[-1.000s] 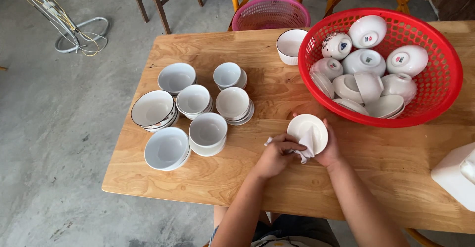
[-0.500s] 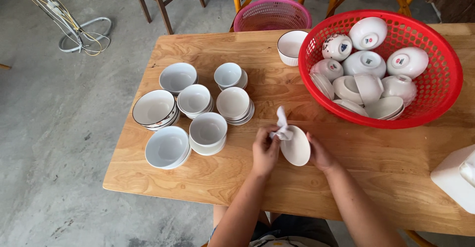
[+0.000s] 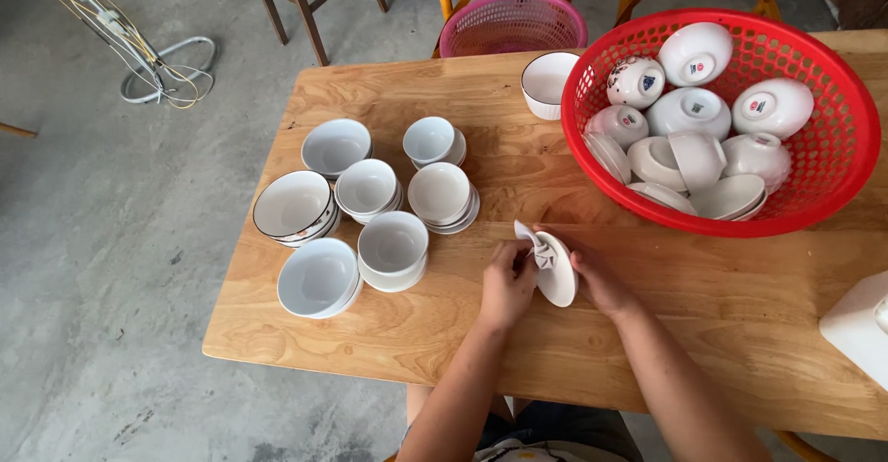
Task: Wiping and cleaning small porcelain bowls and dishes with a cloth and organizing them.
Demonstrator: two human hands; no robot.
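Right hand (image 3: 599,279) grips a small white dish (image 3: 559,271) tilted on edge, left hand (image 3: 508,283) pinching a white cloth (image 3: 536,247) against it above the wooden table (image 3: 703,314).

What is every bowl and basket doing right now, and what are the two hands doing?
Left hand: pressing a white cloth against the small bowl.
Right hand: holding the small bowl tilted on edge above the table.
Stacked bowls: upright, in seven piles.
Red basket: full of bowls, mostly upside down.
Lone white bowl: upright, beside the red basket.
Pink basket: behind the table.
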